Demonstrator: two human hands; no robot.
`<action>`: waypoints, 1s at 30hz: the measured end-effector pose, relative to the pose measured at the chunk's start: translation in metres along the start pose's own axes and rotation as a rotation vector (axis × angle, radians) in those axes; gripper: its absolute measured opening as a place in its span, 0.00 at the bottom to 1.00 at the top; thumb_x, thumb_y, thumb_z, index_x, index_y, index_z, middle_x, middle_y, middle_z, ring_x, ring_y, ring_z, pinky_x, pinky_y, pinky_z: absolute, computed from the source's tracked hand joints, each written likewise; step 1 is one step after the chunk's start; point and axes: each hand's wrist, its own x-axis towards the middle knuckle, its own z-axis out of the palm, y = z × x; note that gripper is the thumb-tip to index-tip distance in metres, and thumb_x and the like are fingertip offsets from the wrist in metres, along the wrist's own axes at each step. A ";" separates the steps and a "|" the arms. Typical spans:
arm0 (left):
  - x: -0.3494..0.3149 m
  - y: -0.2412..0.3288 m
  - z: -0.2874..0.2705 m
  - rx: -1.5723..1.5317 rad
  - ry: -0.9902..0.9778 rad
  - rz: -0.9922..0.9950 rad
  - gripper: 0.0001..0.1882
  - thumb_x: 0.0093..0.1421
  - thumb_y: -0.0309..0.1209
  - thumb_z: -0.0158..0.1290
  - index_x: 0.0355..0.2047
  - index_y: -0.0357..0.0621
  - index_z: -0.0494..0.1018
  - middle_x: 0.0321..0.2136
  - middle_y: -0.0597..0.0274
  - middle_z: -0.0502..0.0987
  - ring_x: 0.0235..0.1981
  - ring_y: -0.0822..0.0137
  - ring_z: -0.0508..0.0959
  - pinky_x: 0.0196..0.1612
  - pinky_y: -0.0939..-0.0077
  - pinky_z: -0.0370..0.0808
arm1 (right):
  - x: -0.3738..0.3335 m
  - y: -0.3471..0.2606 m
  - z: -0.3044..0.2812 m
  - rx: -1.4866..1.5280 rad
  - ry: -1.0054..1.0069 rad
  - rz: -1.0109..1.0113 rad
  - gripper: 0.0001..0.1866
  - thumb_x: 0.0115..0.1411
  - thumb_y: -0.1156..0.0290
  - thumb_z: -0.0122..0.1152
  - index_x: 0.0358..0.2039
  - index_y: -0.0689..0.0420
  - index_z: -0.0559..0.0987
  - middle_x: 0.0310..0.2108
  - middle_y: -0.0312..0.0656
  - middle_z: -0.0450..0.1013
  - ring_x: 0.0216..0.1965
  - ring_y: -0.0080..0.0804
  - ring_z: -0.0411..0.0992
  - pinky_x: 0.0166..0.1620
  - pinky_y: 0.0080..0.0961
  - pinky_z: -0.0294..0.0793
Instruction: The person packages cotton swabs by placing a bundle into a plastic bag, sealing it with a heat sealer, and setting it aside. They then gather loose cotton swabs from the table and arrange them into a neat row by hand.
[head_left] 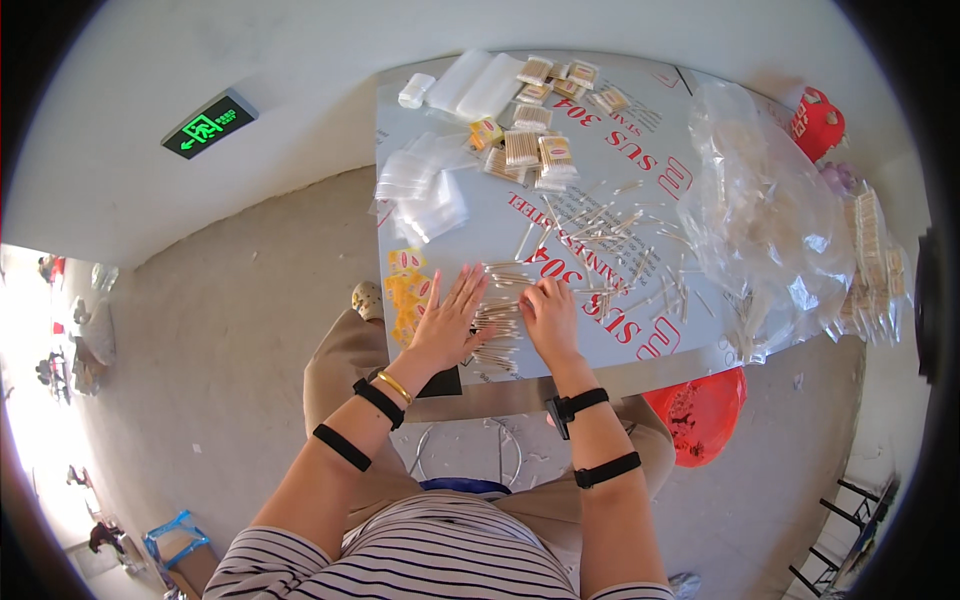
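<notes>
My left hand (pixel 452 318) lies flat with its fingers stretched out, at the left ends of a row of cotton swabs (pixel 497 345). The swabs are lined up side by side near the front edge of the table. At the row's right side, my right hand (pixel 548 310) has its fingers curled together, the tips close to the swab ends. Whatever those fingers pinch is hidden. Many loose cotton swabs (pixel 600 225) are scattered beyond and to the right. Small yellow printed cards (pixel 406 290) lie left of my left hand.
Clear plastic sleeves (pixel 430 195) and filled swab packs (pixel 522 148) cover the table's (pixel 640 340) far left. A large clear bag (pixel 765 210) takes up the right side, with more packs (pixel 872 260) beyond it. Below the front edge hangs a red bag (pixel 700 420).
</notes>
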 end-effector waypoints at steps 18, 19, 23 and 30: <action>-0.009 0.013 0.015 0.039 -0.048 0.107 0.41 0.68 0.60 0.37 0.73 0.52 0.45 0.74 0.62 0.46 0.75 0.62 0.43 0.73 0.44 0.32 | -0.028 0.003 -0.021 -0.008 0.053 0.063 0.08 0.52 0.76 0.64 0.33 0.52 0.78 0.37 0.38 0.69 0.43 0.43 0.68 0.45 0.41 0.67; -0.008 0.013 0.014 0.037 -0.048 0.110 0.41 0.68 0.60 0.37 0.73 0.52 0.45 0.74 0.62 0.46 0.75 0.62 0.43 0.73 0.44 0.32 | -0.031 0.003 -0.021 -0.005 0.043 0.088 0.08 0.52 0.76 0.64 0.33 0.52 0.79 0.37 0.39 0.70 0.42 0.43 0.68 0.45 0.41 0.67; -0.015 0.014 0.014 -0.023 -0.096 0.114 0.42 0.68 0.60 0.37 0.73 0.52 0.45 0.74 0.61 0.46 0.75 0.61 0.44 0.72 0.43 0.33 | -0.035 0.000 -0.014 0.013 0.047 0.096 0.08 0.52 0.76 0.64 0.34 0.52 0.78 0.37 0.39 0.70 0.42 0.43 0.68 0.45 0.41 0.68; -0.016 0.018 0.012 -0.031 -0.093 0.102 0.41 0.68 0.60 0.36 0.73 0.51 0.45 0.74 0.60 0.45 0.75 0.61 0.44 0.72 0.43 0.32 | -0.032 -0.003 -0.010 0.032 0.042 0.087 0.09 0.54 0.77 0.62 0.36 0.54 0.78 0.37 0.40 0.71 0.42 0.44 0.68 0.45 0.41 0.68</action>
